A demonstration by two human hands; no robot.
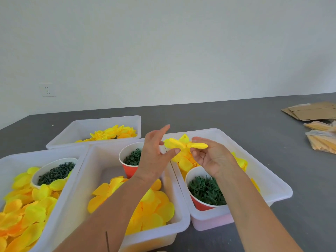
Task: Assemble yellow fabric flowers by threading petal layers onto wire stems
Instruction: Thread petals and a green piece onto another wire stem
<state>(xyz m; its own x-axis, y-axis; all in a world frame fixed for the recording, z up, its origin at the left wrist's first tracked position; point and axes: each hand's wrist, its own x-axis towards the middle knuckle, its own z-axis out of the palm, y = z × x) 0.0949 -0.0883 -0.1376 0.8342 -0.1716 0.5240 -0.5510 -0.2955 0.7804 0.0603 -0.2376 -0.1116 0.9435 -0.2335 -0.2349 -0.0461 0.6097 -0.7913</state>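
Note:
A yellow fabric petal layer is held up above the right white bin. My right hand pinches it from the right, fingers closed on its folded edge. My left hand is beside it on the left, fingers spread, with the thumb tip touching the petal's lower edge. Loose yellow petals fill the middle bin, partly covered by my left forearm. No wire stem shows in either hand.
A red cup of green rings stands in the middle bin and a red cup of green calyx pieces in the right bin. The left bin holds petals and a cup of dark pieces. A far bin holds finished flowers. Cardboard and bagged packets lie far right.

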